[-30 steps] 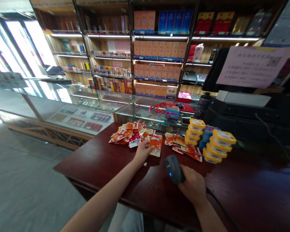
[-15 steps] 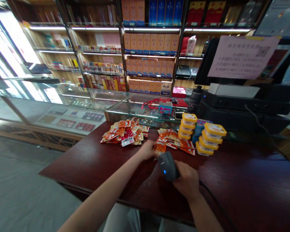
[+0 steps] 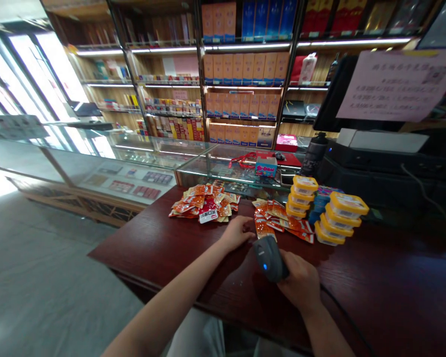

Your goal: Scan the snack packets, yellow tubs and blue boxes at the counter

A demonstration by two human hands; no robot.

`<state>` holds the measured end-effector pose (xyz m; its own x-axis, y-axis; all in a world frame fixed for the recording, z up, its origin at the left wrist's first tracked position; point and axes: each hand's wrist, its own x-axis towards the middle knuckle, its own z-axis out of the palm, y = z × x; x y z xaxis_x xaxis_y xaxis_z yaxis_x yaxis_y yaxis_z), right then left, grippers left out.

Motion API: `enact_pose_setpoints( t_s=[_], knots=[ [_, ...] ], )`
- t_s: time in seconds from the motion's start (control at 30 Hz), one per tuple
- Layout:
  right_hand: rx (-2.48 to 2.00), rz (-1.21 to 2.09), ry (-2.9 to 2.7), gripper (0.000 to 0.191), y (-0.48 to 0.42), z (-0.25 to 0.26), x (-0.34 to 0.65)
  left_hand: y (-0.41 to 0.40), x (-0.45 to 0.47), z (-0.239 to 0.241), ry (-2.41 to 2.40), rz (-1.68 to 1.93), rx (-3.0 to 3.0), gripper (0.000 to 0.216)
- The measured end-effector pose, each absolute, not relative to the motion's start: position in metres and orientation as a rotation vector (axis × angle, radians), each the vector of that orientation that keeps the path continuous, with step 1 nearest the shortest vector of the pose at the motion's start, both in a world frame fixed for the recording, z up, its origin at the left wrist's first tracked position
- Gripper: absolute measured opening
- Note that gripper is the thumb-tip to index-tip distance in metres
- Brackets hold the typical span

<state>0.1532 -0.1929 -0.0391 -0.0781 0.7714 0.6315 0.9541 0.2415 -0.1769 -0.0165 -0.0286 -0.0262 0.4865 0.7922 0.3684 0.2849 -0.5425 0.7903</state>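
Note:
My right hand is closed around a dark barcode scanner with a blue light, its head aimed at an orange snack packet. My left hand pinches that packet by its near edge, just in front of the scanner. A pile of orange snack packets lies to the left on the dark red wooden counter. A second, smaller group of packets lies to the right, touching the held packet.
Two stacks of yellow-lidded tubs stand right of the packets. A black cash register with a paper notice is at the back right. Glass display cases and lit shelves of boxes run behind. The scanner's cable trails right.
My left hand has carried one orange packet from beside the left pile over to the right group, in front of the scanner. The scanner hand has barely moved.

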Motion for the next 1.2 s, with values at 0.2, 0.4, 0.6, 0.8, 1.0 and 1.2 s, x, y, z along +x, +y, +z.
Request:
enact_pose_setpoints(
  t_s=[0.2, 0.4, 0.6, 0.8, 1.0, 1.2],
  knots=[
    [-1.532, -0.421, -1.912, 0.026, -0.191, -0.048, 0.159, -0.01, -0.078, 0.0, 1.385, 1.355, 2.147, 0.013],
    [-1.547, -0.392, -1.916, 0.027, -0.192, -0.048, 0.156, 0.011, -0.117, 0.009, 2.145, 1.337, 2.006, 0.031],
    [-1.516, -0.444, -1.948, 0.027, -0.189, -0.05, 0.157, 0.024, -0.129, 0.016, 2.15, 1.345, 2.1, 0.011],
    [-1.554, -0.414, -1.887, 0.024, -0.193, -0.044, 0.15, 0.023, -0.141, 0.045, 1.779, 1.772, 1.749, 0.01],
    [-1.558, -0.406, -1.892, 0.023, -0.192, -0.047, 0.153, 0.011, -0.125, 0.032, 1.128, 1.932, 1.615, 0.011],
    [-1.525, -0.405, -1.971, 0.029, -0.188, -0.049, 0.157, -0.008, -0.109, -0.004, 1.029, 1.925, 2.263, 0.01]
  ],
)
